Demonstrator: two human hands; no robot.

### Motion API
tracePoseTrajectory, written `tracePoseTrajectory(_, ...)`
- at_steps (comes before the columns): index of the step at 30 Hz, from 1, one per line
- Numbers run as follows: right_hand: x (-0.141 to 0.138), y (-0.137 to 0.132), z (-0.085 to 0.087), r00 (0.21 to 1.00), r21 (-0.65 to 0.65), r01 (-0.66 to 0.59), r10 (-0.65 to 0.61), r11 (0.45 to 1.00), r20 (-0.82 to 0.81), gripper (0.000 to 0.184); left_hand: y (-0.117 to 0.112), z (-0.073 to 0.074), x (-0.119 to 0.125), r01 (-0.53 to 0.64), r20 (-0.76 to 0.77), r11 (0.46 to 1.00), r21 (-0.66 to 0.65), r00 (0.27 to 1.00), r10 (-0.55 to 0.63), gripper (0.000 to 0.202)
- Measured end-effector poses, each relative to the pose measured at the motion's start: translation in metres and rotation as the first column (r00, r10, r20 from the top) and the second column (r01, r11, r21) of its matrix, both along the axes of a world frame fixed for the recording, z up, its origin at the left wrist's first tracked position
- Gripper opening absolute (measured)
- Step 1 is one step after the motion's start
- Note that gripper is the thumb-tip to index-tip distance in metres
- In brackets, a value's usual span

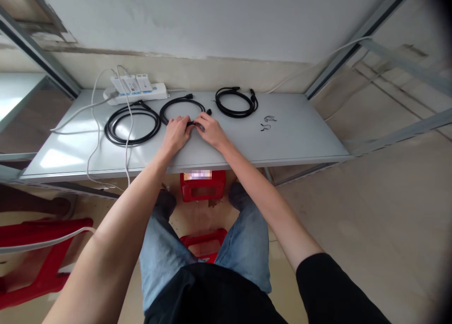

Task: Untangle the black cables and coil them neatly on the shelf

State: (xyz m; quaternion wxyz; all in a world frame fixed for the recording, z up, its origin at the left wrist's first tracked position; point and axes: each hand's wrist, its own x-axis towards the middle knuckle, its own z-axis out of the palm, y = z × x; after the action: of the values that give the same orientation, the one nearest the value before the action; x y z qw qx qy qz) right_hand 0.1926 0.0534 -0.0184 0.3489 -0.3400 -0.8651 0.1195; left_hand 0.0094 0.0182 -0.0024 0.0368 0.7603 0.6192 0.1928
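Observation:
Both my hands rest on a grey table (300,135), pinching the near side of a small coiled black cable (178,103). My left hand (177,133) has its fingers curled on the cable's loop. Just to its right, my right hand (210,128) also grips the cable, fingers bent. The cable's plug end (209,111) lies just beyond my right hand. A larger black cable coil (131,124) lies to the left, and another coiled black cable (236,101) sits further back on the right.
A white power strip (134,92) with white chargers stands at the table's back left, its white cords (94,126) trailing over the front edge. Small black twist ties (268,122) lie right of centre. Red plastic stools (203,185) stand under and beside the table.

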Motion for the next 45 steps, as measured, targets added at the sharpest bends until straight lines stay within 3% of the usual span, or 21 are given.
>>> tracePoseTrajectory(9,0.0,0.001,-0.002,0.999,-0.019,-0.023,0.024,1.0,0.03,0.035,0.003,-0.004,-0.001,-0.009,0.006,1.0,-0.002,1.0,0.009,0.031)
tracePoseTrajectory(26,0.004,-0.002,-0.01,0.985,-0.027,0.169,-0.17,0.985,-0.017,0.03,0.001,0.001,0.003,0.046,-0.018,0.999,-0.025,0.999,-0.047,0.032)
tracePoseTrajectory(29,0.003,0.0,-0.006,0.986,-0.074,0.149,-0.154,0.986,-0.068,0.023,0.001,0.001,0.004,0.06,-0.021,0.998,-0.024,0.998,-0.06,0.033)
tracePoseTrajectory(32,0.002,0.005,-0.004,0.972,-0.212,0.089,-0.132,0.973,-0.196,0.017,0.0,0.001,0.004,0.083,-0.001,0.997,-0.006,0.997,-0.083,0.039)
tracePoseTrajectory(37,0.004,0.018,-0.004,0.884,-0.502,-0.067,-0.183,0.862,-0.431,0.034,-0.002,0.004,0.006,0.105,-0.039,0.994,-0.017,0.994,-0.106,0.041)
tracePoseTrajectory(41,0.006,0.021,-0.002,0.862,-0.546,-0.146,-0.165,0.825,-0.48,0.037,-0.002,0.005,0.009,0.082,-0.07,0.997,-0.008,0.994,-0.083,0.045)
tracePoseTrajectory(45,0.006,0.02,-0.001,0.866,-0.53,-0.162,-0.138,0.833,-0.481,0.029,-0.001,0.005,0.011,0.088,-0.077,0.996,-0.008,0.993,-0.088,0.044)
